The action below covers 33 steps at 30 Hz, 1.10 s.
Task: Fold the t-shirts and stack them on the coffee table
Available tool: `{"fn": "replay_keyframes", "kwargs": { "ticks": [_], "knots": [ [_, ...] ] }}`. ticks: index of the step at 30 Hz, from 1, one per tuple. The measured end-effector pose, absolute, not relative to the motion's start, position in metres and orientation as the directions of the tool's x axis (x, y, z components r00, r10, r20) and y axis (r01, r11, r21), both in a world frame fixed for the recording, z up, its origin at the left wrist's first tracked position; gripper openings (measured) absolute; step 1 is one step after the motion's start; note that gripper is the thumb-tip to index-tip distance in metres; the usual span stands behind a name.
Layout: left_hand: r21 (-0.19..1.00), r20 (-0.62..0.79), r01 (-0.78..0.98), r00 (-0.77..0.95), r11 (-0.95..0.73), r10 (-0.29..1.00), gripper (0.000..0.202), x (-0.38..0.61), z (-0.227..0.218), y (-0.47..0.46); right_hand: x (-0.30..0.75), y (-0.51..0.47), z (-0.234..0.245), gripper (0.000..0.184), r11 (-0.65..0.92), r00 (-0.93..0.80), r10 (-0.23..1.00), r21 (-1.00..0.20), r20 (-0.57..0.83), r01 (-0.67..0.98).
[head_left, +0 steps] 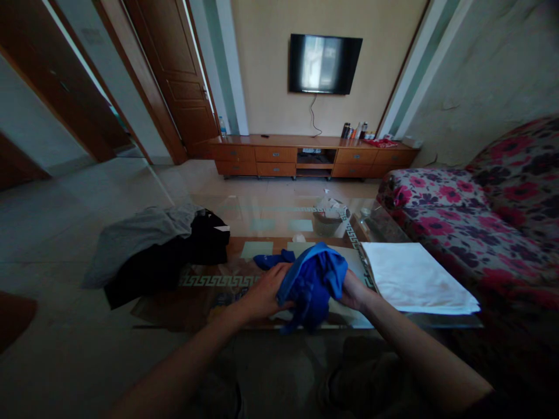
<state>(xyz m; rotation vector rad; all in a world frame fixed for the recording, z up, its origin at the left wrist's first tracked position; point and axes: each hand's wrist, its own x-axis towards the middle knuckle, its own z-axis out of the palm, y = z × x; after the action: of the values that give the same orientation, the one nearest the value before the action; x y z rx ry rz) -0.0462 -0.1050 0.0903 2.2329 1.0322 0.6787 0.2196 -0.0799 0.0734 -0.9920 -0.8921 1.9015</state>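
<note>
A bunched blue garment (312, 282) hangs between both hands just above the near edge of a glass coffee table (262, 224). My left hand (264, 294) grips its left side, fingers curled into the cloth. My right hand (354, 291) holds the right side, partly covered by the fabric. A trailing blue end (273, 259) of the cloth lies on the glass behind my left hand.
A grey and a black garment (157, 250) lie heaped on the table's left end. A folded white cloth (414, 276) rests on the right end. A small basket (327, 220) stands mid-table. A floral sofa (493, 221) is at right; a TV cabinet (314, 154) lines the far wall.
</note>
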Motion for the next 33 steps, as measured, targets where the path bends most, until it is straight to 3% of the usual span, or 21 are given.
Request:
{"fn": "replay_keyframes", "kwargs": {
  "ticks": [3,4,7,10,12,15,21,26,30,33],
  "knots": [
    [0.799,0.168,0.405,0.558,-0.444,0.812,0.028,-0.039,0.097,-0.105,0.22,-0.079,0.078,0.03,-0.496,-0.424,0.848,-0.761,-0.319,-0.419],
    [0.836,0.142,0.38,0.546,-0.395,0.825,0.021,-0.037,0.097,-0.104,0.221,-0.079,0.079,0.03,-0.51,-0.432,0.84,-0.75,-0.329,-0.421],
    [0.943,0.058,0.27,0.438,-0.193,0.897,0.032,-0.034,0.09,-0.099,0.226,-0.078,0.08,0.035,-0.495,-0.389,0.854,-0.772,-0.346,-0.4],
    [0.998,-0.065,0.004,0.215,0.066,0.974,0.044,-0.03,0.079,-0.092,0.231,-0.078,0.074,0.061,-0.39,-0.246,0.916,-0.846,-0.316,-0.364],
    [0.958,-0.163,-0.219,0.124,0.187,0.979,0.049,-0.029,0.075,-0.089,0.234,-0.076,0.069,0.071,-0.345,-0.192,0.936,-0.881,-0.296,-0.323],
    [0.865,-0.251,-0.427,0.087,0.264,0.964,0.045,-0.031,0.077,-0.086,0.238,-0.071,0.061,0.063,-0.278,-0.167,0.956,-0.925,-0.241,-0.259],
    [0.765,-0.256,-0.622,-0.057,0.166,0.965,0.029,-0.05,0.092,-0.074,0.258,-0.049,0.04,0.05,0.001,0.027,1.0,-0.999,0.0,-0.042],
    [0.789,-0.315,-0.594,-0.168,0.16,0.934,0.028,-0.066,0.088,-0.06,0.267,-0.042,0.033,0.063,0.054,0.168,0.981,-0.962,0.102,0.267],
    [0.846,-0.391,-0.439,-0.127,0.302,0.912,0.019,-0.071,0.076,-0.059,0.251,-0.063,0.041,0.053,0.206,-0.102,0.978,-0.752,0.183,0.626],
    [0.878,-0.407,-0.337,-0.15,0.34,0.901,0.014,-0.071,0.07,-0.061,0.237,-0.081,0.043,0.058,0.294,-0.298,0.95,-0.569,0.089,0.768]
  ]
}}
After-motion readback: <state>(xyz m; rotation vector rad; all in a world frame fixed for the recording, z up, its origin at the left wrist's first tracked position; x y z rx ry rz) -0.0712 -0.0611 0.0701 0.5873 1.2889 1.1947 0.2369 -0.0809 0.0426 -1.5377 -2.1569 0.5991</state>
